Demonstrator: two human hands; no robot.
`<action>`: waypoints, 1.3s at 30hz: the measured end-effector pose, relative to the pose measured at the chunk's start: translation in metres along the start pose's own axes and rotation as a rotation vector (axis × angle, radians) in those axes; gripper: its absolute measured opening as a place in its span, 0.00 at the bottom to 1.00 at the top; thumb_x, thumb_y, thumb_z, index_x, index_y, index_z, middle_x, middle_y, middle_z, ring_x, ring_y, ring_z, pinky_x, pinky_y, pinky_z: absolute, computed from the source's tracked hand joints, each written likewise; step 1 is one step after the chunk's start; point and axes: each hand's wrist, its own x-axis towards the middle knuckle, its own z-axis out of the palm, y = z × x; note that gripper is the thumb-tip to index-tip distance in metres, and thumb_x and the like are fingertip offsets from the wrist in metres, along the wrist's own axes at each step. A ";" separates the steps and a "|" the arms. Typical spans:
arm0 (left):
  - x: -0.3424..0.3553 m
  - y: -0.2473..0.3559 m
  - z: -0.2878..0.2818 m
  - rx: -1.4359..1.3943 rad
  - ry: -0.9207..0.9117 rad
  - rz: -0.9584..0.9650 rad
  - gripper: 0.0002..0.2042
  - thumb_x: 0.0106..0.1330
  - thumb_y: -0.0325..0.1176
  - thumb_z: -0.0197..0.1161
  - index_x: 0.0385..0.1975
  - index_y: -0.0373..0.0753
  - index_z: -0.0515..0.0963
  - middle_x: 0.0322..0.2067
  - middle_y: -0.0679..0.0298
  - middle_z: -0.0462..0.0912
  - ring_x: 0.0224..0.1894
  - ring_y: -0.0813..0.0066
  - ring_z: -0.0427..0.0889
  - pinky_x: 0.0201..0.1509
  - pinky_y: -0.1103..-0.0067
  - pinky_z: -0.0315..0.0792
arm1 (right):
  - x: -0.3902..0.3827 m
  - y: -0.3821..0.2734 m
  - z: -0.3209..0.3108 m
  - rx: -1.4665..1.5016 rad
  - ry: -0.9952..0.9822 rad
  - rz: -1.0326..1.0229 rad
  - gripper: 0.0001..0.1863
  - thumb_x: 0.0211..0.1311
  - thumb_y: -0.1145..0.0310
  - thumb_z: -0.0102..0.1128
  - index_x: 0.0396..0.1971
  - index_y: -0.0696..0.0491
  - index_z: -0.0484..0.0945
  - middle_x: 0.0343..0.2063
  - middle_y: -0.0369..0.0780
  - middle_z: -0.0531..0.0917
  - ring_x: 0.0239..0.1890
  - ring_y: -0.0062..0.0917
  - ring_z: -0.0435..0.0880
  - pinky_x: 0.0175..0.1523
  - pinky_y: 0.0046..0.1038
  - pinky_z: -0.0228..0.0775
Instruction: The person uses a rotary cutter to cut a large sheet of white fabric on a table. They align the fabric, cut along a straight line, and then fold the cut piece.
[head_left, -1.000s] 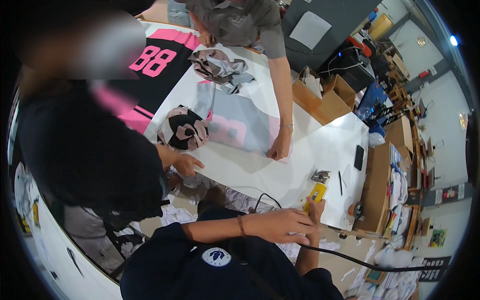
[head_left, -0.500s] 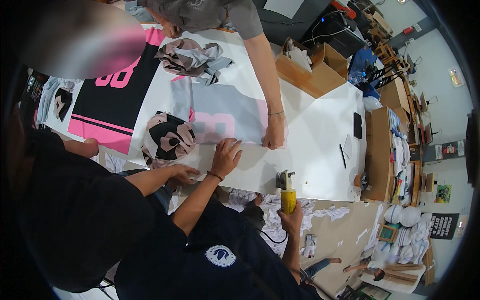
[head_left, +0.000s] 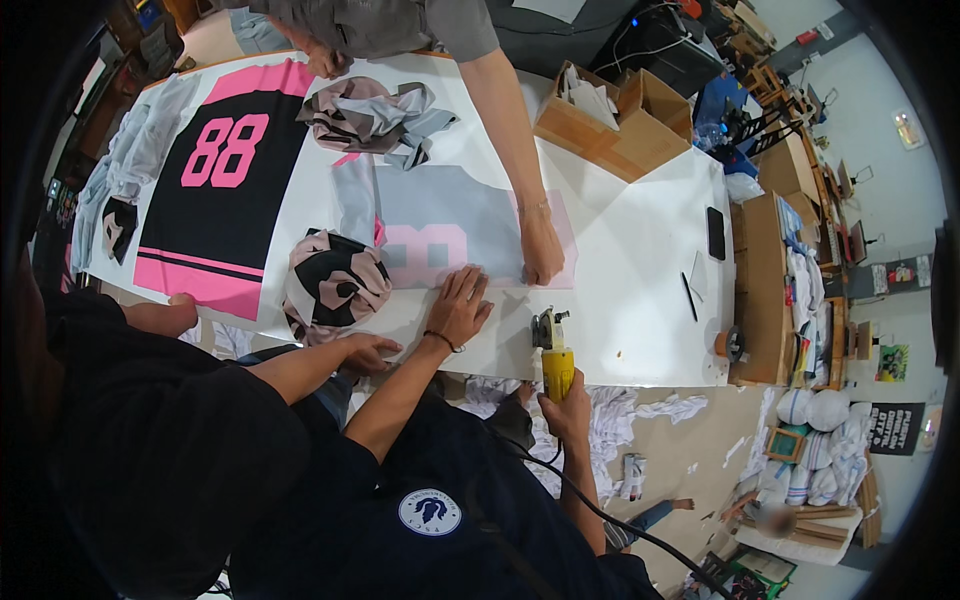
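My right hand (head_left: pixel 567 408) grips a yellow handheld electric fabric cutter (head_left: pixel 557 372) with a metal head, upright at the table's near edge. My left hand (head_left: pixel 460 305) lies flat, fingers stretched, at the near edge of a grey fabric panel (head_left: pixel 440 205) that shows a faint pink number and pink edges. A co-worker's fist (head_left: pixel 541 256) presses on the panel's right part, just beyond the cutter. A crumpled pink-and-black patterned fabric bundle (head_left: pixel 338 285) sits left of my left hand, and another co-worker's hand (head_left: pixel 370 354) rests beside it.
On the white table (head_left: pixel 640 300) lie a black-and-pink jersey panel (head_left: pixel 228 190), a crumpled fabric heap (head_left: pixel 375 115), a phone (head_left: pixel 715 233) and a pen (head_left: pixel 690 297). Cardboard boxes (head_left: pixel 600 140) stand at the back. The cutter's black cable (head_left: pixel 625 527) trails right; fabric scraps (head_left: pixel 610 425) litter the floor.
My right hand has moved the cutter up and left, closer to the grey panel. My left hand stays by the panel's edge. A blurred shape over the black-and-pink panel has gone.
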 end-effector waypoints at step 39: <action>0.002 0.001 0.006 -0.038 0.005 0.014 0.25 0.66 0.43 0.61 0.57 0.30 0.75 0.63 0.46 0.70 0.70 0.53 0.63 0.74 0.59 0.56 | 0.070 -0.054 0.003 -0.099 -0.030 -0.003 0.35 0.47 0.63 0.70 0.54 0.59 0.66 0.37 0.61 0.84 0.41 0.59 0.84 0.46 0.49 0.77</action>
